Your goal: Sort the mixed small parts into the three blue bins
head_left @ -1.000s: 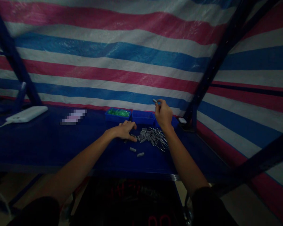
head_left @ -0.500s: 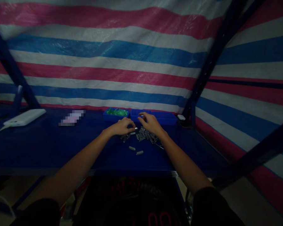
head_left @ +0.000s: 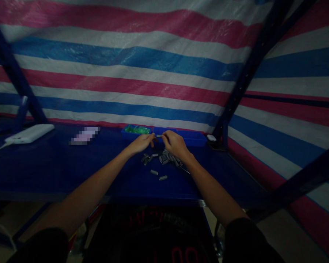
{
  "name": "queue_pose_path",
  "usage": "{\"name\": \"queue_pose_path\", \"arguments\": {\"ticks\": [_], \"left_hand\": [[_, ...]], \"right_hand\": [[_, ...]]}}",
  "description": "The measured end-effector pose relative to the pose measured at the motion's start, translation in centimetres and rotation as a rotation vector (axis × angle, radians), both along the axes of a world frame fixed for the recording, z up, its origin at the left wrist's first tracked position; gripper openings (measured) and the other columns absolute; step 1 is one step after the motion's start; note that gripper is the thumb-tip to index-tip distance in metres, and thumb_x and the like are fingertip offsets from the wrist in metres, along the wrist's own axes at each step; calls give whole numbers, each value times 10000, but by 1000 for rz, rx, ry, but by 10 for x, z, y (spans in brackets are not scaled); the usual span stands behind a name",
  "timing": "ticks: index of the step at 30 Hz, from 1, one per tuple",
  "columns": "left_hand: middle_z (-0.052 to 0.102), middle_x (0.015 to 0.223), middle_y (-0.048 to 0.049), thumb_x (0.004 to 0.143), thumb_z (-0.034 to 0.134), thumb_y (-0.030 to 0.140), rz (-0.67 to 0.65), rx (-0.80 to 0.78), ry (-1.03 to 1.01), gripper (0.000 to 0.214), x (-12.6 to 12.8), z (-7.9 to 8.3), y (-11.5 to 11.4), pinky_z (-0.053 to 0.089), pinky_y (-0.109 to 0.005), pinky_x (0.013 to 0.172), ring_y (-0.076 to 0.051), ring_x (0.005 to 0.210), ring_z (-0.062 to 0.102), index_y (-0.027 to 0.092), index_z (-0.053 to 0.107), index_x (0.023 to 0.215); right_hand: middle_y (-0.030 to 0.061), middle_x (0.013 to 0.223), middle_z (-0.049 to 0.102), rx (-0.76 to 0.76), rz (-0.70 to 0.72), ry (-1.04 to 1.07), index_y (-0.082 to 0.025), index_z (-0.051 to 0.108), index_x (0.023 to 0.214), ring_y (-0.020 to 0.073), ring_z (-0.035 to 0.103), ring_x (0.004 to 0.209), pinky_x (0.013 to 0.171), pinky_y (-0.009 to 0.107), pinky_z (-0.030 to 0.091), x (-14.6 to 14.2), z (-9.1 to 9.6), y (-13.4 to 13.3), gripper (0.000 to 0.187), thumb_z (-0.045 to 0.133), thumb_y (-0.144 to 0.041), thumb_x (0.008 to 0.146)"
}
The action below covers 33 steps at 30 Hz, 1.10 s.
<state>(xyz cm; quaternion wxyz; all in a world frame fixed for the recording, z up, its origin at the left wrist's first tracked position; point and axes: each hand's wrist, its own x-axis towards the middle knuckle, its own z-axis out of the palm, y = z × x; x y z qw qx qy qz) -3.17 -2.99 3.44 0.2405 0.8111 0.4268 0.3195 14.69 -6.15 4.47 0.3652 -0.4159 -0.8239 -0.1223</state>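
A small grey metal cylinder point(head_left: 159, 136) lies level between my two hands, just in front of the blue boxes. My right hand point(head_left: 176, 143) pinches its right end between thumb and fingers. Close to the other end is my left hand point(head_left: 142, 143), thumb and forefinger pressed together; whatever is in that pinch is too small and dark to make out. Below my hands, a pile of similar metal cylinders point(head_left: 168, 157) rests on the blue table point(head_left: 98, 171). A smaller cluster point(head_left: 146, 159) lies to its left, and two loose cylinders point(head_left: 163, 178) lie nearer the front edge.
Along the back stand a blue box of green pieces point(head_left: 138, 130) and further blue boxes point(head_left: 193, 138). A thin rod point(head_left: 185, 170) lies by my right forearm. At left are a white power bank point(head_left: 30, 133) with a cable and a blurred flat item point(head_left: 84, 136).
My left hand has risen from the pile towards my right hand, and its fingers have closed up. A cylinder now shows between the hands at the right fingertips.
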Motion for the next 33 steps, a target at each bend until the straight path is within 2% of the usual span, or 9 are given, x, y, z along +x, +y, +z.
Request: {"name": "queue_pose_path", "arguments": {"ticks": [3,6,10,13,16,19,21,28,33], "left_hand": [[633,732,-41,783,410,511,21,127,277,399,-2,0,-6,380,-278,685,-181,712,553,184,628,850],[647,862,-51,686,545,520,3,132,508,369,-1,0,-12,364,-336,778,-237,872,545,224,635,888],[634,923,-71,672,587,441,-8,103,584,260,4,-2,-13,348,-413,822,-274,924,530,214,636,787],[639,822,-53,693,572,390,4,52,476,202,6,-6,-5,387,-350,770,-231,829,557,197,616,735],[632,754,-34,736,504,379,-35,-23,258,231,6,-10,5,405,-259,658,-173,709,562,183,606,805],[614,728,-25,764,438,395,-76,-1,67,286,4,-12,11,395,-240,627,-157,689,548,163,604,771],[582,666,-15,776,406,417,-82,-1,-8,327,4,-11,11,383,-240,604,-148,650,526,156,590,702],[553,616,-5,775,423,477,51,-110,-324,378,5,-4,6,367,-228,563,-108,558,474,139,573,698],[557,595,-6,763,455,521,67,-180,-427,413,8,-1,4,366,-222,542,-100,541,480,136,569,668]], "right_hand": [[89,860,567,138,-60,227,-131,503,981,160,529,771,715,267,392,8,6,0,255,313,-283,903],[120,928,547,236,-184,411,-117,462,1071,176,524,813,747,290,398,17,12,8,301,279,-289,907],[123,932,559,124,-304,329,-142,500,1056,216,522,870,791,347,397,29,11,28,267,379,-287,867],[118,914,576,-60,-303,169,-141,545,1008,226,531,865,766,355,413,33,-1,35,255,472,-294,817],[68,852,594,-178,-141,80,-154,546,1038,183,547,795,736,315,421,28,-11,30,273,506,-286,803],[43,861,595,-192,72,15,-170,539,1058,156,545,796,742,289,416,15,-14,20,284,532,-236,781],[45,873,594,-170,132,-7,-171,547,1033,153,542,806,747,287,412,5,-14,15,261,521,-195,775],[45,869,591,-100,95,20,-160,506,1082,164,547,783,708,280,415,-4,-16,8,343,558,-263,759],[67,887,605,-16,-15,-86,-181,565,963,178,545,824,733,284,396,-8,-12,5,185,439,-241,841]]}}
